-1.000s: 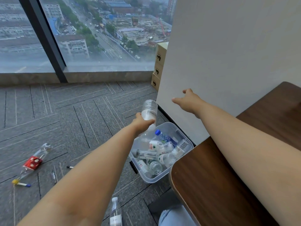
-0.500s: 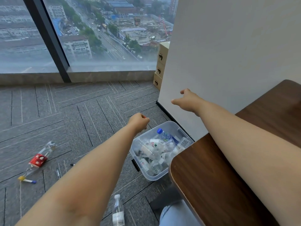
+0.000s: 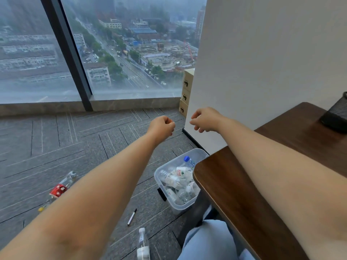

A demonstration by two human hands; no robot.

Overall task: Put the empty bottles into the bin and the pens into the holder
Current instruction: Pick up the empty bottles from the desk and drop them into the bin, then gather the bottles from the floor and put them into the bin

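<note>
Grey carpet [image 3: 56,139], bin [image 3: 195,153] holding bottles, left hand [image 3: 161,126] grip fisted empty, right hand [image 3: 205,120] grip loosely curled, empty

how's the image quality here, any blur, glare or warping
Head view: soft, even daylight, no hard shadows; hazy window without glare; wide-angle bending of the window frame; forearms at the bottom edge look oversized; red-labelled bottle slightly blurred.

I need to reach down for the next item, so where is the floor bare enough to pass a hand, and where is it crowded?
Bare carpet runs from the window sill to the bin. The bin is crowded with bottles. Between pen and upright bottle only a narrow gap is free.
</note>
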